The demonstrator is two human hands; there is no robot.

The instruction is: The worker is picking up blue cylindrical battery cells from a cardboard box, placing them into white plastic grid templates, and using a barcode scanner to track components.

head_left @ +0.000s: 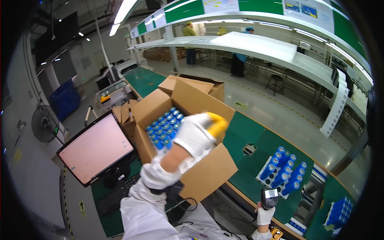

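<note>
My left hand (196, 136), in a white glove with yellow fingers, reaches over an open cardboard box (204, 170). Its fingers are bent and smeared by motion, and I cannot make out anything held. Inside the box, blue cylindrical battery cells (165, 125) stand upright in rows, beside the white holder (195, 161) with round holes, partly covered by my arm. Lower right, my gloved right hand (265, 216) is closed around a black handheld scanner (269, 199). Just beyond the scanner, more blue battery cells (285, 168) stand in a white holder on the green bench.
A monitor (96, 148) and keyboard (114, 196) sit left of the box. Another group of blue cells (339, 214) stands at the far right, past a roller conveyor section (310, 200). A cable (192, 203) runs beneath my left arm. People stand far off behind a white shelf (260, 46).
</note>
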